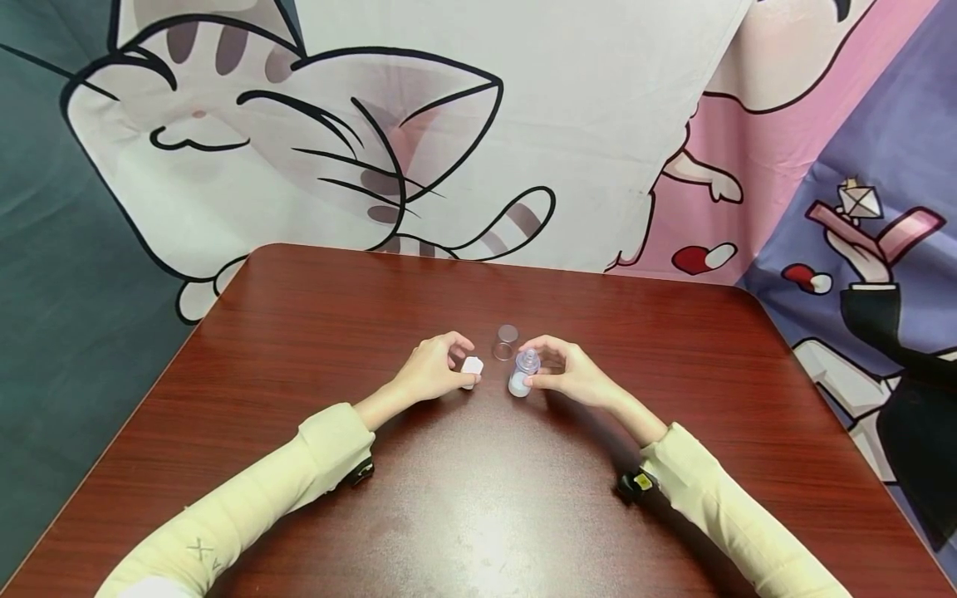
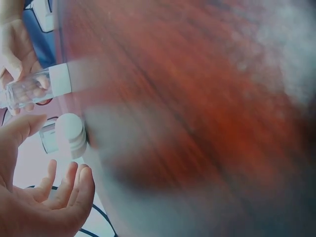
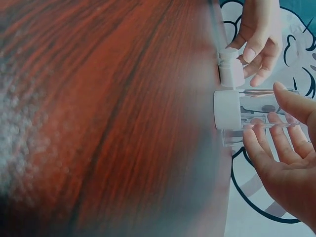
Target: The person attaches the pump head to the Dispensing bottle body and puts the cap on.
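A clear plastic bottle (image 1: 525,372) with a white base and a narrow neck stands upright on the brown table (image 1: 478,498). My right hand (image 1: 571,374) is around it, thumb on the near side, fingers on the far side; several fingers show through its wall in the left wrist view. To its left stands a small white plastic piece, perhaps a cap or pump top (image 1: 471,371). My left hand (image 1: 434,367) is close about this piece, with thumb and fingertips spread apart in the left wrist view (image 2: 59,197). How firmly the right hand holds the bottle is hard to tell.
A clear cylindrical cap (image 1: 505,342) stands just behind the bottle and the white piece, between the two hands. Beyond the table's far edge hangs a printed cloth (image 1: 598,149) with cartoon drawings. Light glares off the table near the front.
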### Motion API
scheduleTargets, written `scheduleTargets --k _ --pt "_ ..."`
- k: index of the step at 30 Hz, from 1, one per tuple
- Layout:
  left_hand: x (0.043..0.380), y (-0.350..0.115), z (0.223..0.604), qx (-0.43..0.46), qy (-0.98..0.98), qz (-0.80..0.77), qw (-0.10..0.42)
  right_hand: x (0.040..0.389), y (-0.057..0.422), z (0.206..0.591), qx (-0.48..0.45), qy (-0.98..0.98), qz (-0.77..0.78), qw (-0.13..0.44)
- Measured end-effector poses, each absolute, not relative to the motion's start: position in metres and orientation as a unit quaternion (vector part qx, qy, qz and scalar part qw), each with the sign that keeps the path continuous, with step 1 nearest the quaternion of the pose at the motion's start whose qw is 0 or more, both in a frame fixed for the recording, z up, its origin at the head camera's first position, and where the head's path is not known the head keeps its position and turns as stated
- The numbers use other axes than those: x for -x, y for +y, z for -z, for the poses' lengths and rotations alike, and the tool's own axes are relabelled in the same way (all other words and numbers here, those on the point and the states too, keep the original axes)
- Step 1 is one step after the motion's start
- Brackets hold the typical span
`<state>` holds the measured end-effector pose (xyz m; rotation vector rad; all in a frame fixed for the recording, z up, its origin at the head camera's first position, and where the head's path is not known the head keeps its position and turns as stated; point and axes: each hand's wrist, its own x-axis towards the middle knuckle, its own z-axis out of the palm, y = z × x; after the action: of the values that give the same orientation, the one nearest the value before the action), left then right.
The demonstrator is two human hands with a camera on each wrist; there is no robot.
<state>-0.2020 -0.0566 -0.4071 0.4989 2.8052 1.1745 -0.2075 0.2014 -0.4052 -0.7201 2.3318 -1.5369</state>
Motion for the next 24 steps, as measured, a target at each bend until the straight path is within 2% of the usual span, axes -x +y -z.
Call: scheduleTargets --k 8,24 --pt "0.2028 -0.0546 0.4082 -0.168 0.912 -0.374 0.021 0.2071 0.2012 0.4057 0.248 0.798 0.533 0.133" --pt "0.2039 -0.053 0.4118 -0.16 0.911 -0.379 0.036 0.2069 0.2011 0.4051 0.247 0.798 0.534 0.132"
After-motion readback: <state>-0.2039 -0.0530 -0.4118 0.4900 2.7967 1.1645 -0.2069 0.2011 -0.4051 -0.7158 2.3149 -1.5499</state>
